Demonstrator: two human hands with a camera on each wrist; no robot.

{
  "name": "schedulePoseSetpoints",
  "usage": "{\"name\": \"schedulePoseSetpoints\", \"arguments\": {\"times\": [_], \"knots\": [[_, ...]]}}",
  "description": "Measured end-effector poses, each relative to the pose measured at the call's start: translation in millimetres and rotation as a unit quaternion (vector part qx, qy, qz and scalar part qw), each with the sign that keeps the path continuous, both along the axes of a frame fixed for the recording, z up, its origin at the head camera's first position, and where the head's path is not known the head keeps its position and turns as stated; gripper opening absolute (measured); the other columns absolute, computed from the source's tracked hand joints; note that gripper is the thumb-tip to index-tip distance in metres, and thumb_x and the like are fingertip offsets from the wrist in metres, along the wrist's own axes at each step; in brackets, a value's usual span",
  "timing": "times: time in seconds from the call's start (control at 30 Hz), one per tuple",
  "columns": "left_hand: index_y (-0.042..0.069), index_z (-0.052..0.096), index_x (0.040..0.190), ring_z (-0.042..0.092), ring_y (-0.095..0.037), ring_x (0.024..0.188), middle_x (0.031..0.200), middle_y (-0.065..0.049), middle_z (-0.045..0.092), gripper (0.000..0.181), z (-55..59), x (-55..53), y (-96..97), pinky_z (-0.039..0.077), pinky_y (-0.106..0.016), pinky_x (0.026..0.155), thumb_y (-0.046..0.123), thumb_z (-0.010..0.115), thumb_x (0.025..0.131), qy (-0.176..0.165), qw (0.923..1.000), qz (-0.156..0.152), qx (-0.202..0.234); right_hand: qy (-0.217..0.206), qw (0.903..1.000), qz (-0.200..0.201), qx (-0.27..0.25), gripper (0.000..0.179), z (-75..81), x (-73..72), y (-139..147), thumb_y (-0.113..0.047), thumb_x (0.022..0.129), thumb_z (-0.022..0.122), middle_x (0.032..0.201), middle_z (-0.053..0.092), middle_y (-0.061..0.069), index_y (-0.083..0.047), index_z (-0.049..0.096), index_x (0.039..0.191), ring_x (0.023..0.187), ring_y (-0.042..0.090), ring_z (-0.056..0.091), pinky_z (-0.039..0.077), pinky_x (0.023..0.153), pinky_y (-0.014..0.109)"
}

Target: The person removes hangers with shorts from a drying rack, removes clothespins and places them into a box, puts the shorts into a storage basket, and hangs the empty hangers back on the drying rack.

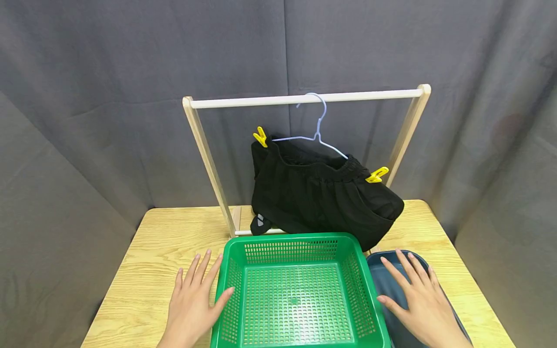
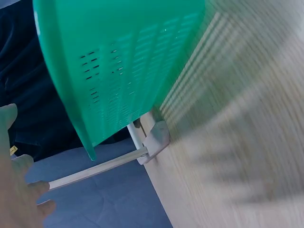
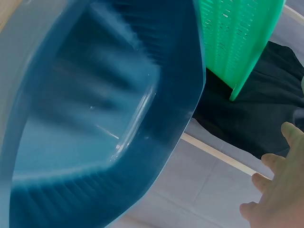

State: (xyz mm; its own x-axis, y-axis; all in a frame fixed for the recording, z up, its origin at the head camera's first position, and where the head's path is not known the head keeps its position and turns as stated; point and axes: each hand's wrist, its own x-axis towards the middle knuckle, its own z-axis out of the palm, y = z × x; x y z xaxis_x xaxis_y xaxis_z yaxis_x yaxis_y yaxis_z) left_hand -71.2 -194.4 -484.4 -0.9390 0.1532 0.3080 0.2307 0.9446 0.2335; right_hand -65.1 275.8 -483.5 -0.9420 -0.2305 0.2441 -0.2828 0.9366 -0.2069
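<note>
In the head view a green perforated basket (image 1: 296, 237) stands at the table's front, with nothing lying in it. My left hand (image 1: 193, 295) is spread beside its left wall, thumb tip overlapping the rim. Spread over a dark blue basin (image 1: 387, 270), my right hand (image 1: 419, 299) has its thumb close to the basket's right rim. Neither hand grips anything. Behind the basket, black shorts (image 1: 322, 198) hang tilted from a pale blue hanger (image 1: 319, 128), lower on the right. One yellow clothespin (image 1: 260, 137) sits at their upper left, another yellow clothespin (image 1: 377, 175) at the right.
A wooden rack (image 1: 261, 101) holds the hanger on its top bar. It stands on a light wood table (image 1: 174, 232). Grey curtains (image 1: 130, 72) enclose the back and both sides. The basin's inside (image 3: 90, 104) fills much of the right wrist view.
</note>
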Motion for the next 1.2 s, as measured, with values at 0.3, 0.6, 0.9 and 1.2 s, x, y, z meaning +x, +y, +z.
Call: {"name": "schedulePoseSetpoints", "arguments": {"times": [0.3, 0.6, 0.9, 1.2], "knots": [[0.021, 0.042, 0.151, 0.030, -0.037, 0.142, 0.156, -0.012, 0.036, 0.073, 9.5, -14.1, -1.0, 0.018, -0.066, 0.109, 0.052, 0.067, 0.089, 0.008, 0.9998, -0.015, -0.009, 0.006, 1.0000, 0.003, 0.004, 0.082, -1.6, 2.9, -2.9, -0.057, 0.086, 0.069, 0.159, 0.026, 0.013, -0.027, 0.035, 0.154, 0.143, 0.040, 0.022, 0.000, 0.114, 0.064], [0.018, 0.043, 0.151, 0.031, -0.039, 0.142, 0.156, -0.014, 0.036, 0.070, 22.7, -39.9, -1.8, 0.020, -0.065, 0.109, 0.050, 0.064, 0.092, 0.013, 0.9998, -0.016, -0.001, -0.003, 0.9999, 0.012, 0.002, 0.084, -1.6, 7.3, -7.6, -0.054, 0.084, 0.073, 0.160, 0.026, 0.010, -0.027, 0.035, 0.154, 0.143, 0.038, 0.022, 0.002, 0.116, 0.059], [0.015, 0.041, 0.151, 0.031, -0.039, 0.142, 0.155, -0.015, 0.036, 0.067, 29.6, -67.4, -2.6, 0.022, -0.063, 0.110, 0.045, 0.062, 0.095, 0.030, 0.9983, -0.015, 0.047, -0.008, 0.9999, 0.008, 0.003, 0.082, -2.8, 12.7, -11.2, -0.054, 0.084, 0.073, 0.159, 0.028, 0.006, -0.028, 0.037, 0.153, 0.141, 0.037, 0.028, 0.009, 0.117, 0.055], [0.016, 0.034, 0.155, 0.032, -0.038, 0.142, 0.157, -0.013, 0.034, 0.064, 39.9, -94.2, 0.6, 0.026, -0.056, 0.111, 0.038, 0.057, 0.100, 0.015, 0.9882, 0.016, 0.152, -0.012, 0.9999, 0.002, 0.007, 0.081, -1.8, 16.1, -12.9, -0.054, 0.083, 0.074, 0.158, 0.030, 0.007, -0.026, 0.040, 0.152, 0.140, 0.037, 0.030, 0.025, 0.108, 0.062]]}}
